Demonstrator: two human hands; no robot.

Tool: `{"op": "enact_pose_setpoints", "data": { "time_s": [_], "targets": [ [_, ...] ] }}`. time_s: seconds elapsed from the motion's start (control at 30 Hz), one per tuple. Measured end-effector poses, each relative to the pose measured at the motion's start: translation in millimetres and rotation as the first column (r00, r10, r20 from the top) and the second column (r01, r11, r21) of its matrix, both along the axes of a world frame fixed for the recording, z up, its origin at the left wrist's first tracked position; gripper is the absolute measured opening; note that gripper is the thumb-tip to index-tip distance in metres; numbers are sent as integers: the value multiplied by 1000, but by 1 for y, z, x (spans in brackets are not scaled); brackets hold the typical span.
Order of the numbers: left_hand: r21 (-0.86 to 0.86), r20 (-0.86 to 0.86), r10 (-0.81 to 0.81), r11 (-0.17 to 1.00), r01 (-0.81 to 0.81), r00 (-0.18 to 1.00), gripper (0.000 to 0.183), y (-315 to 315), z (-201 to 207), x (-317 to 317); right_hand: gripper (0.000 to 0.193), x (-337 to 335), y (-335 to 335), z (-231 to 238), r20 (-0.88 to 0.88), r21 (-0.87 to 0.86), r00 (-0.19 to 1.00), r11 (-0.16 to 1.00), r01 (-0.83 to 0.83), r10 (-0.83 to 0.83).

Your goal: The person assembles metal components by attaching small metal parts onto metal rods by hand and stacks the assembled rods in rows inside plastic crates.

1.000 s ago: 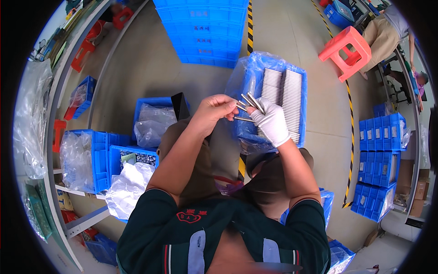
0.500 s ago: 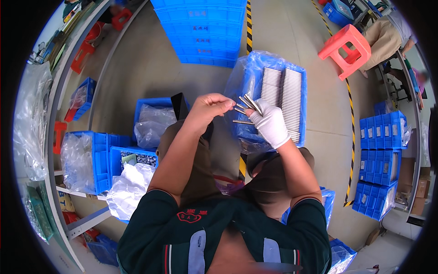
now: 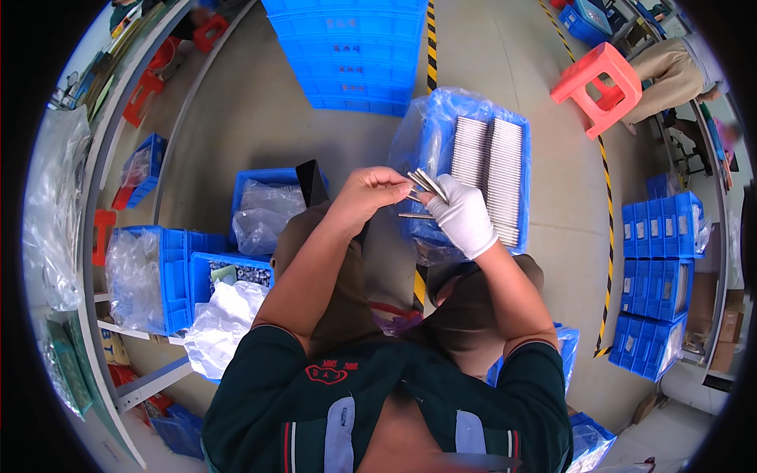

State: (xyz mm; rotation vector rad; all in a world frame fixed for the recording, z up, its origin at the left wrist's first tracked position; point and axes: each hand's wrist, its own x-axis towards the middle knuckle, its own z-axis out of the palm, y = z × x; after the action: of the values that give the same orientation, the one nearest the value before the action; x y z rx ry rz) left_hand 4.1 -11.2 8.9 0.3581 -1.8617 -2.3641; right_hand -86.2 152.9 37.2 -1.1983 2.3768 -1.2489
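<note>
Head view: the white-gloved right hand [image 3: 465, 217] is closed around slim metal rods [image 3: 426, 186] over the left side of a plastic-lined blue crate [image 3: 523, 150]. Most rods slant up and left, long axes roughly parallel; one points left, nearly level. The bare left hand [image 3: 371, 193] bunches its fingertips at their ends; whether it grips one, I cannot tell. Two rows of metal pieces [image 3: 505, 173] fill the crate. Beyond, grey floor [image 3: 552, 197] bears striped tape [image 3: 432, 59], stacked blue crates [image 3: 347, 47] and a red stool [image 3: 623, 75].
</note>
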Motion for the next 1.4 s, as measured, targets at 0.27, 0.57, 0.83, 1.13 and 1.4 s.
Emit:
{"op": "enact_pose_setpoints", "data": {
  "time_s": [0.27, 0.57, 0.83, 1.13, 1.4],
  "targets": [
    [48, 17, 28, 998, -29, 999, 19, -6, 7, -1, 22, -9, 5, -2, 621, -62, 779, 996, -59, 84],
    [59, -2, -55, 997, 55, 998, 19, -8, 12, 4, 24, -6, 6, 5, 794, -51, 605, 999, -11, 47],
    [93, 14, -42, 995, 41, 999, 20, -9, 7, 3, 25, -6, 5, 3, 738, -70, 669, 997, -46, 82],
    [42, 56, -94, 995, 92, 994, 15, -8, 8, 6, 24, -3, 4, -2, 678, -53, 731, 997, -57, 78],
    [35, 11, -21, 999, 21, 1000, 15, -8, 9, 2, 27, -3, 4, -1, 739, -28, 670, 997, -67, 66]
  ]
}}
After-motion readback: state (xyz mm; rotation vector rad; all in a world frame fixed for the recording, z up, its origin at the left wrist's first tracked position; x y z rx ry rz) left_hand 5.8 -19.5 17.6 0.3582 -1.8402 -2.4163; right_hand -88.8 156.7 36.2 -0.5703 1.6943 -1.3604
